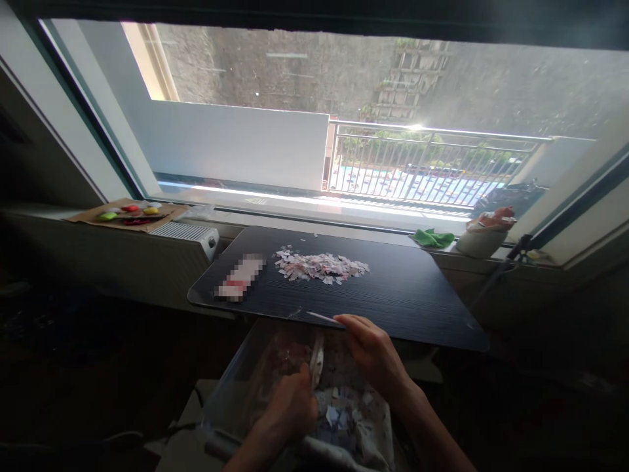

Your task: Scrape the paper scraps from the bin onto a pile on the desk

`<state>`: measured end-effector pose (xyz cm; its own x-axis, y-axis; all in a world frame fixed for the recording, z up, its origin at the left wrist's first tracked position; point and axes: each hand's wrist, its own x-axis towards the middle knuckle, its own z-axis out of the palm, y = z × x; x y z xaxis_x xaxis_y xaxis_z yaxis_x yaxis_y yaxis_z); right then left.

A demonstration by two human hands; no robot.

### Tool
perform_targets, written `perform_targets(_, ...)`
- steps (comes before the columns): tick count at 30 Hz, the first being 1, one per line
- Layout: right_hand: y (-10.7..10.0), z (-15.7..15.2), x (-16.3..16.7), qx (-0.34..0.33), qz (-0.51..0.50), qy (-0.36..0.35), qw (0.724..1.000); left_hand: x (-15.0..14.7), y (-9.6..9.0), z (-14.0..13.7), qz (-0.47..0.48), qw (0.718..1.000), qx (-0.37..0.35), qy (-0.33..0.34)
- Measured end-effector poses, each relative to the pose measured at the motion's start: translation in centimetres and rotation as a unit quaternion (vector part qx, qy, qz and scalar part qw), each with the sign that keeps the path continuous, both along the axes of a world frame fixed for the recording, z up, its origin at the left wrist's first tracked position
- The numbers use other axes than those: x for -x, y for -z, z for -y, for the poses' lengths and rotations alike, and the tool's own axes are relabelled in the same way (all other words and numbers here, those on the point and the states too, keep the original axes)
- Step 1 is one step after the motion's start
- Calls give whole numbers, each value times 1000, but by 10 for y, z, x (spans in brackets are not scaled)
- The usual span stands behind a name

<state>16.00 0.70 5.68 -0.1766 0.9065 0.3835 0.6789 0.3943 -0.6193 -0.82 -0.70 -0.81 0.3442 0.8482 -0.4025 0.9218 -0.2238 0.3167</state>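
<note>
My right hand [371, 347] is closed around a slim white pointed stick [322, 317], whose tip reaches over the table's front edge. Below that edge, my left hand [293, 401] is closed inside a clear plastic bin [230, 383]. Its fingers are beside a pale curved edge [318, 359], and whatever they grip is hidden. Small white paper scraps [339, 416] lie in the bin. On the dark table [403, 295], a heap of torn paper bits [319, 265] is spread out beyond both hands. A blurred pale rectangular item [242, 276] rests left of the heap.
A large window stands behind the table. On the sill's left lies brown cardboard [83, 215] with coloured items, near a white radiator [191, 233]. To the right are a green cloth [433, 238] and a pale pot-like container [484, 237]. A cable [122, 435] runs at lower left.
</note>
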Motion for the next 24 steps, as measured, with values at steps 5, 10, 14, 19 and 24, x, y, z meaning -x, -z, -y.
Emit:
perform_targets(5,17,-23,-30,7,-39,107,994,-4,10,-4,-4,1000,26,-10)
perform_targets(10,55,-39,-45,56,-145,129,979,-7,10,-7,14,998,54,-28)
perform_targets(14,66,-43,-50,38,-160,161,973,-2,3,0,7,999,42,-30)
perform_targets(19,68,-50,-58,59,-179,165,968,7,4,2,-9,999,37,-30)
perform_targets(24,68,-71,-71,46,-251,229,940,26,15,-4,-39,995,55,-78)
